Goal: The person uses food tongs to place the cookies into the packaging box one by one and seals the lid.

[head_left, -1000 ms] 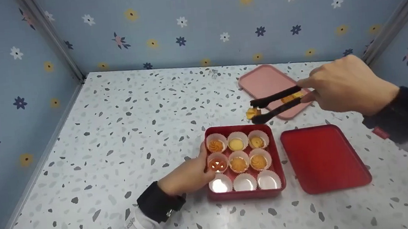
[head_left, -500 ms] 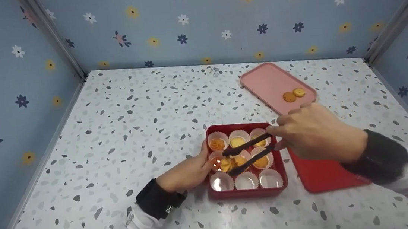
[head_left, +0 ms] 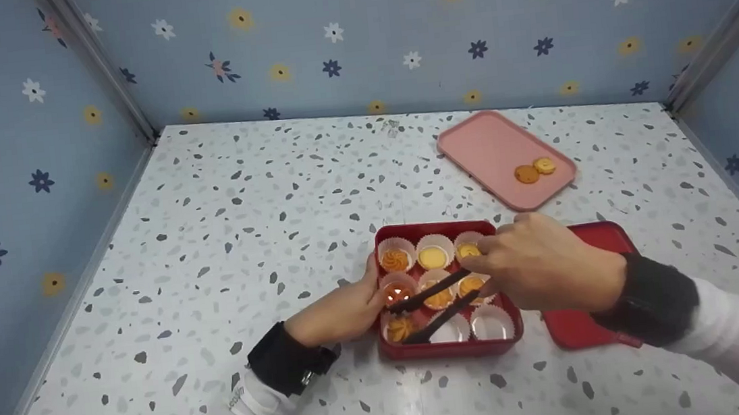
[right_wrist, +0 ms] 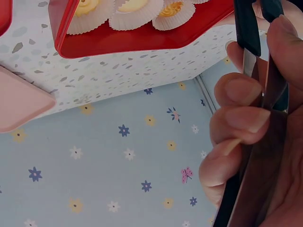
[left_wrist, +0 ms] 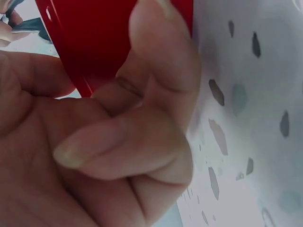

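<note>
My left hand (head_left: 339,312) grips the left wall of a red square box (head_left: 454,350), its thumb up at the rim; in the left wrist view the curled fingers (left_wrist: 161,61) lie against the red side. My right hand (head_left: 541,265) holds black-tipped tongs (head_left: 449,313), reaching in over the box from the right. Their tips stand apart around a piped cookie (head_left: 400,329) in the front left paper cup. Two front cups, the middle one and the right one (head_left: 492,323), hold nothing. Cookies fill the cups behind, such as a swirl cookie (head_left: 395,260).
A pink tray (head_left: 489,148) with two cookies (head_left: 527,175) lies at the back right. Right of the box is a red lid (head_left: 578,333), partly under my right arm. Flowered walls (head_left: 299,45) enclose the speckled table (head_left: 260,198).
My right hand has brought the tongs and the piped cookie from beside the pink tray across the box, leftward and nearer. The cookie is now in the front left cup. My left hand stays put.
</note>
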Motion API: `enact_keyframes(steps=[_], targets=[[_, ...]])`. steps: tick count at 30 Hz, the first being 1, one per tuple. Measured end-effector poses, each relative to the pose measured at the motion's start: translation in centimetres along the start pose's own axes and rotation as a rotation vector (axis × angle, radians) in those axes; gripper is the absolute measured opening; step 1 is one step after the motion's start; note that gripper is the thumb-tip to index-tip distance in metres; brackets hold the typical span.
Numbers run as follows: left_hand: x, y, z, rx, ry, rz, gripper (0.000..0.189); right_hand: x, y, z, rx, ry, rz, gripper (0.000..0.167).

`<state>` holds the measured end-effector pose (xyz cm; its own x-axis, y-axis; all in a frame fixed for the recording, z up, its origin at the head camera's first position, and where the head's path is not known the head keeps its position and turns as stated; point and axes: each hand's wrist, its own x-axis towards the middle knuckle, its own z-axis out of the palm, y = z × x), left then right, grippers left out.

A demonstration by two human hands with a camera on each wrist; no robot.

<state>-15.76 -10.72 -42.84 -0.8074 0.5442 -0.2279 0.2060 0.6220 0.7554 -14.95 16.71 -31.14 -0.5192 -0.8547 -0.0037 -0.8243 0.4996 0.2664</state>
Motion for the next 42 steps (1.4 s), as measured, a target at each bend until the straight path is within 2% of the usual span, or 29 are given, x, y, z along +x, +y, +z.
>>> enact_keyframes(steps=[8,16,21,26,33,37,40,42], targets=[[0.1,-0.1,0.0,0.000,0.001,-0.011,0.086,0.8,-0.2,-0.6,-0.034,-0.068,-0.004,0.031],[0.1,-0.1,0.1,0.031,0.005,-0.007,0.081,1.6,-0.6,-1.1,-0.089,-0.087,-0.032,0.026],[0.0,0.1,0.1,0.031,0.001,-0.013,0.081,1.8,-0.9,-1.1,-0.114,-0.126,-0.039,0.032],[-0.1,0.3,0.0,0.041,-0.005,-0.019,0.078,1.8,-1.0,-1.3,-0.131,-0.127,-0.034,0.034],[-0.2,0.4,-0.1,0.071,-0.006,-0.039,0.073,1.7,-1.0,-2.0,-0.145,-0.113,-0.027,0.027],[-0.2,0.3,-0.1,0.047,-0.008,-0.032,0.073,1.0,-0.3,-3.2,-0.102,-0.100,0.008,0.030],[-0.2,0.3,0.0,0.039,-0.012,-0.036,0.072,0.1,1.1,-4.9,-0.058,-0.101,0.084,0.037],[-0.2,0.2,0.0,0.035,-0.013,-0.044,0.073,-0.7,2.3,-5.9,-0.046,-0.087,0.143,0.034]])
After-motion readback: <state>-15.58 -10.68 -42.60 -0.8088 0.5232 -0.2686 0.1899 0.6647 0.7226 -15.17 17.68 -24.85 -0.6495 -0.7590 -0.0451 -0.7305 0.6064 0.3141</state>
